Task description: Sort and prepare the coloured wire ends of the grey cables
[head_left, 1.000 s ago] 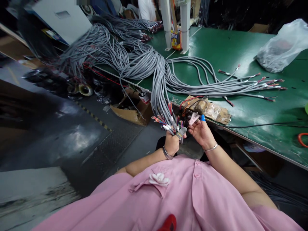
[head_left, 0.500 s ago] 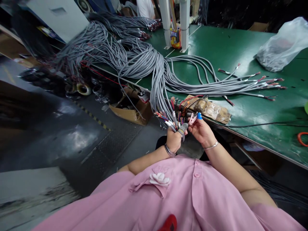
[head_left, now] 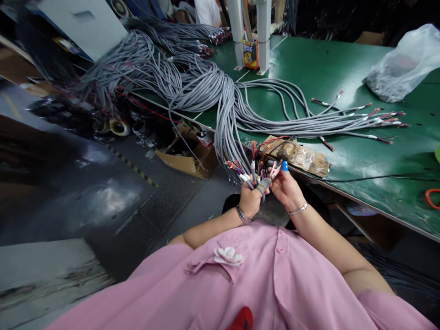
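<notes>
Several grey cables [head_left: 225,119] hang over the table's front edge, and my left hand [head_left: 250,200] is closed round their ends. Fanned-out coloured wires [head_left: 235,167] stick up above that fist, with white sleeves at their bases. A grey cover is on my left thumb [head_left: 263,184]. Close by on the right, my right hand [head_left: 286,187] pinches a small pink clip [head_left: 275,169] beside the wire ends. One of its fingertips wears a blue cover [head_left: 284,166]. The finest wires between the hands are too small to tell apart.
More grey cables [head_left: 302,126] lie across the green table [head_left: 330,68]. A taped cardboard piece [head_left: 302,155] sits at the front edge. Beyond are a plastic bag [head_left: 402,64] and white posts [head_left: 264,36]. An open carton [head_left: 192,158] stands below, left of the hands.
My left hand and the cable ends in it have shifted slightly right. My right hand has moved a little, still pinching the pink clip.
</notes>
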The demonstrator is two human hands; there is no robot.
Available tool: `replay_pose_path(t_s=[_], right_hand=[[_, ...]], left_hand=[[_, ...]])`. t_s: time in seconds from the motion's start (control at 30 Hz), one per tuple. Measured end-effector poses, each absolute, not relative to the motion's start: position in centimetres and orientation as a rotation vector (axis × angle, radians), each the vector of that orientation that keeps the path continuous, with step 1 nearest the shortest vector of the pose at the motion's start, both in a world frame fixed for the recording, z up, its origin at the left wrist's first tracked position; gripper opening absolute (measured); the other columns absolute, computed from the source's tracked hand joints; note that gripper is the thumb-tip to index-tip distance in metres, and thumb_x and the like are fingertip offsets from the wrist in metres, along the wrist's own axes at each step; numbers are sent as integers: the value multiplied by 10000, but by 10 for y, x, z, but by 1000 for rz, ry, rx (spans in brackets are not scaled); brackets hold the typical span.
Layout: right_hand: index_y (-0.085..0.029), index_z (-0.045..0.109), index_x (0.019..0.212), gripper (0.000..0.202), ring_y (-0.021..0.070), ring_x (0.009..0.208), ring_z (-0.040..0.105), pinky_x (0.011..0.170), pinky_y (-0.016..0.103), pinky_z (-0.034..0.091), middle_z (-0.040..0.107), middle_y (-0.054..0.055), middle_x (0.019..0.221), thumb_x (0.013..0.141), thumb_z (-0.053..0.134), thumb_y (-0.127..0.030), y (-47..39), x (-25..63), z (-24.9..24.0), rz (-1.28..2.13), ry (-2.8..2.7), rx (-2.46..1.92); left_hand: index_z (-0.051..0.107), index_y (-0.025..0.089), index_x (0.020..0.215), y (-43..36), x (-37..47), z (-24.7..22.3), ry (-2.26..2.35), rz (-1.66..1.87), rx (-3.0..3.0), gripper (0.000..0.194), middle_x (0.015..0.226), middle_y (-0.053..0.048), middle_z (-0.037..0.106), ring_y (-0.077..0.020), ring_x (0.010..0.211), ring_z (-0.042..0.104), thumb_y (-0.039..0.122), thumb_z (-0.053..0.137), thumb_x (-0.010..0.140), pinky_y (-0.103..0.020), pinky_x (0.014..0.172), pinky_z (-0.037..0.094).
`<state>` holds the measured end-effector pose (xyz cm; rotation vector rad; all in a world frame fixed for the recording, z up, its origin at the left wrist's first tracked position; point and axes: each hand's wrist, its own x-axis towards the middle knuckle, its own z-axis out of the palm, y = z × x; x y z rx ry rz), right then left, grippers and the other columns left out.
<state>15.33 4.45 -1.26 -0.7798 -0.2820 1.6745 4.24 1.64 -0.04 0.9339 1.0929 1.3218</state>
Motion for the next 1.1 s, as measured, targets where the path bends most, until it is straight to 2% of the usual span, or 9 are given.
replay_pose_path(t_s=[0.63,0.77,0.87,1.0,1.1], right_hand=[[-210,666,782,327,100,649,596,578,238,470,678,-29,729,715,773,-512,46,152,-10,1565,-288,-774],[-211,656,773,329,107,647,594,588,247,470,672,-25,721,724,762,-518,47,152,-11,1552,-307,-791],[-207,655,788,340,117,649,594,578,245,472,677,-14,730,719,764,-521,46,152,-11,1576,-275,-794],[-218,636,775,370,114,630,581,579,237,479,657,-20,705,719,744,-567,41,154,-13,1636,-234,-780],[-226,635,789,418,120,632,583,583,246,482,657,-12,719,737,683,-637,37,156,-16,1687,-228,-790]], left_hand=[[540,172,623,15,40,-2,1094,1263,980,346,498,36,547,-69,391,438,431,754,709,-211,392,322],[544,174,620,15,41,0,1102,1257,969,352,502,30,552,-79,418,470,440,762,693,-209,401,327],[536,171,616,15,42,1,1089,1278,960,357,501,35,550,-65,398,441,438,759,699,-207,403,326],[535,167,613,15,42,0,1070,1297,957,350,494,38,550,-51,370,404,425,745,723,-206,403,325],[544,169,619,13,40,0,1073,1304,936,342,498,35,559,-60,386,433,423,753,713,-205,404,332]])
